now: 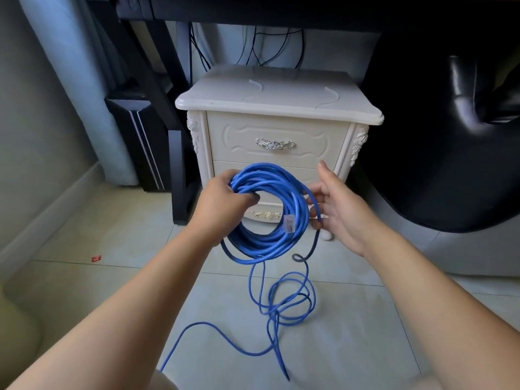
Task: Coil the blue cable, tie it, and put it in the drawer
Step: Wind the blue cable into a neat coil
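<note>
A blue cable [270,243] is wound into a thick coil held in the air before a cream nightstand. My left hand [222,204] grips the coil's upper left, fingers curled through its centre. My right hand [334,204] holds the strand at the coil's right side between thumb and fingers. A clear plug [289,224] hangs against the coil. The loose remainder of the cable [287,302] lies in tangled loops on the tiled floor below. The upper drawer [277,136] with a silver handle [275,144] is closed.
The nightstand [278,91] stands under a dark desk, dark cables hanging behind it. A black cushioned chair [450,136] fills the right. Black panels [140,142] lean at the left by a curtain. A red scrap [96,258] lies on the floor.
</note>
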`<state>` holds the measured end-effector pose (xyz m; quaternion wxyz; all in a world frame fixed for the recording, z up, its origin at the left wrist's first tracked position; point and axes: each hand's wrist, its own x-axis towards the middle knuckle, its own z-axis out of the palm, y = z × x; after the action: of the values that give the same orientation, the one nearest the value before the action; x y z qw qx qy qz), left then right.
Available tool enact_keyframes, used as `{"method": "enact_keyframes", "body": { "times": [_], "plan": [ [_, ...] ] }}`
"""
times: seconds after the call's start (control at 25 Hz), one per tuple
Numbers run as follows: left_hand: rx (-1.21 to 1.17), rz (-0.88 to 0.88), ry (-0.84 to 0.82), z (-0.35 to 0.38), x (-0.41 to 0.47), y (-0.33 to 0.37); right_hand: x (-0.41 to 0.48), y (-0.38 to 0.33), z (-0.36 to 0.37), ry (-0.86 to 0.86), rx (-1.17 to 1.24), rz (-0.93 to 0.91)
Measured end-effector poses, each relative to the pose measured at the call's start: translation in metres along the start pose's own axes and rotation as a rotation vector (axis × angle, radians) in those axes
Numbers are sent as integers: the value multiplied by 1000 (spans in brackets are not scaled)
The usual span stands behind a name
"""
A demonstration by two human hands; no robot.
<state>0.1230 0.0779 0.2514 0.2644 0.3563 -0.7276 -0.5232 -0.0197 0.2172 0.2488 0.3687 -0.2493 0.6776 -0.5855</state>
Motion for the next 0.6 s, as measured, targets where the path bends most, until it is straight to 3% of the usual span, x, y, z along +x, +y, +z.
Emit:
{"method": "enact_keyframes", "body": {
  "times": [0.28, 0.36, 0.44, 0.6],
  "plan": [
    [2, 29, 185, 4, -2, 0, -6, 18, 6, -336, 24, -35],
    [-56, 6, 221, 7, -2, 0, -8, 21, 10, -362, 17, -33],
    [-122, -18, 246, 11, -3, 0, -10, 25, 20, -283, -70, -49],
    [-225, -61, 244, 19, -10, 4, -6, 25, 37, 42, -130, -57]
  ]
}}
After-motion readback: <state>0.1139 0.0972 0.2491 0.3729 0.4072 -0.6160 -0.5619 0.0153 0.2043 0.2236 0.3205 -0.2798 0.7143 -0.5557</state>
